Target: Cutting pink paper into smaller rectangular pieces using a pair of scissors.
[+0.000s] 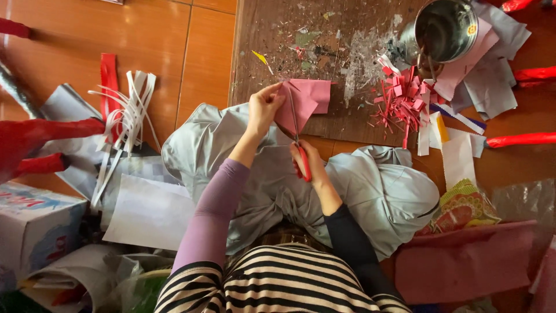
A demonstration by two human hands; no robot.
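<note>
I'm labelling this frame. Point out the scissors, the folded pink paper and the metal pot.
scissors (pixel 303 163): head view, on the red handle in the right hand.
folded pink paper (pixel 310 95): head view, on its flat middle, right of the left hand's fingers.
metal pot (pixel 446 29): head view, on its shiny inner wall.

The floor (pixel 116 35) was glossy orange-brown tile, catching soft daylight. A worn, scuffed wooden board (pixel 278 35) lay on it, flecked with paper bits and dried white smears.
</note>
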